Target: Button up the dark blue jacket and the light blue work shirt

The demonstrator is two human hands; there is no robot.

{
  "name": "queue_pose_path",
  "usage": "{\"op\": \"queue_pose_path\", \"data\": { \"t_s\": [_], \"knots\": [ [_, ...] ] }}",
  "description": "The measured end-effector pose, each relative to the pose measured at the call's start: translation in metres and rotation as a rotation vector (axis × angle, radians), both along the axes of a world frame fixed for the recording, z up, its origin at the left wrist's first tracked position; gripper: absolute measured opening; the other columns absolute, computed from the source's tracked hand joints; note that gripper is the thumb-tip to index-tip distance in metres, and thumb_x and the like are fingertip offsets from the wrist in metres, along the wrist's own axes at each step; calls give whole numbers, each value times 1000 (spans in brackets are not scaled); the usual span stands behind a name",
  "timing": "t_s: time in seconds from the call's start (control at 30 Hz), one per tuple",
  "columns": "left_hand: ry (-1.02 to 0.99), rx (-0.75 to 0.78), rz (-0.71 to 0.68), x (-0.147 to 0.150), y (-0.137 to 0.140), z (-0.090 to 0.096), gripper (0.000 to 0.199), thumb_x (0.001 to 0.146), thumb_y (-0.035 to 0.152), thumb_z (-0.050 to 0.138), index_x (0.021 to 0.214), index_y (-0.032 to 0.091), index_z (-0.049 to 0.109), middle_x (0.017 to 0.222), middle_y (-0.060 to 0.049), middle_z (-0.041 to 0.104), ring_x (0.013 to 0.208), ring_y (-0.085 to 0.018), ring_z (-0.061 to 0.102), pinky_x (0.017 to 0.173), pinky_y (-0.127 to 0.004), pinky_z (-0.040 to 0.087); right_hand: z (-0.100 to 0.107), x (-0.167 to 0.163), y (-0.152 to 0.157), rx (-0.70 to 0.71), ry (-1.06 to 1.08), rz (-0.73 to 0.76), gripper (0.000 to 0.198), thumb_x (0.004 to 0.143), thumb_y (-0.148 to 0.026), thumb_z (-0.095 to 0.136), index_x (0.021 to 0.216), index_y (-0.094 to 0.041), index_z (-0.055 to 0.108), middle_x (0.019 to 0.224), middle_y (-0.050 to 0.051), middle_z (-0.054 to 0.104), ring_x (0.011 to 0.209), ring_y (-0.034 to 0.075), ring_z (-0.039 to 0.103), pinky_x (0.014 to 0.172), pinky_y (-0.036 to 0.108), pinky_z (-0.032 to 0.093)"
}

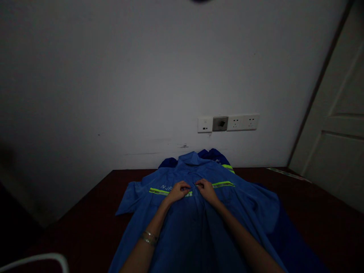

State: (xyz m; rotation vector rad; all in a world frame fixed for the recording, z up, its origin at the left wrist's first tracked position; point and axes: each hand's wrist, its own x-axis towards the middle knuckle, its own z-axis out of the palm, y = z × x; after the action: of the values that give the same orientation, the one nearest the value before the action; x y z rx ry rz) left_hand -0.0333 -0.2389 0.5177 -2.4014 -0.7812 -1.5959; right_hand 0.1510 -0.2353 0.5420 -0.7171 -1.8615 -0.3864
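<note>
**Shirt Front on Bench: Both Hands at the Front Opening**

A light blue shirt (182,223) is laid front upward on the dark red bench (82,212), directly under both hands. Its collar is positioned beyond the hands, toward the wall (136,83). The left hand (178,191) is placed on the chest panel just left of the front opening; the right hand (207,190) is placed just right of it. The fingers of both hands are curled inward, with the fingertips set near the opening and a narrow gap left between the hands. Whether cloth is pinched by either hand cannot be told.

A reflective strip (159,191) is partly covered by the left hand, and lettering (166,187) is seen just above it. A second strip (223,184) is extended to the right of the right hand. Bracelets (149,238) are worn on the left forearm.

A darker blue garment (290,239) is partly covered by the shirt and is exposed beyond the collar and to the right of the hands. Socket plates (243,122) are mounted on the wall beyond the right hand. A panelled door (339,148) is located well to the right.
</note>
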Motion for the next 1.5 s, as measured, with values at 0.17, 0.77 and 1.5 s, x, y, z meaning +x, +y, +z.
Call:
{"op": "queue_pose_path", "data": {
  "t_s": [0.17,0.77,1.5],
  "knots": [
    [17,-121,-123,-9,1,1,25,63,25,66,85,15,69,95,-6,64,79,-14,58,71,-24,44,-1,0,-1,9,2,-24,27,69,-6,44,82,-15,66,85,6,64,79,16,58,75,26,45],
    [21,139,102,7,-3,-13,18,74,26,60,86,18,70,95,-5,63,90,-16,57,83,-26,43,-6,-2,-2,115,-19,-28,26,70,-5,44,80,-14,66,84,7,63,82,16,58,77,25,43],
    [73,248,187,15,-23,-18,22,78,14,47,89,16,66,92,-6,65,89,-17,55,84,-29,40,-6,-1,4,131,-36,-7,28,69,-6,44,87,-12,63,84,9,62,78,17,57,75,27,44]
  ]
}}
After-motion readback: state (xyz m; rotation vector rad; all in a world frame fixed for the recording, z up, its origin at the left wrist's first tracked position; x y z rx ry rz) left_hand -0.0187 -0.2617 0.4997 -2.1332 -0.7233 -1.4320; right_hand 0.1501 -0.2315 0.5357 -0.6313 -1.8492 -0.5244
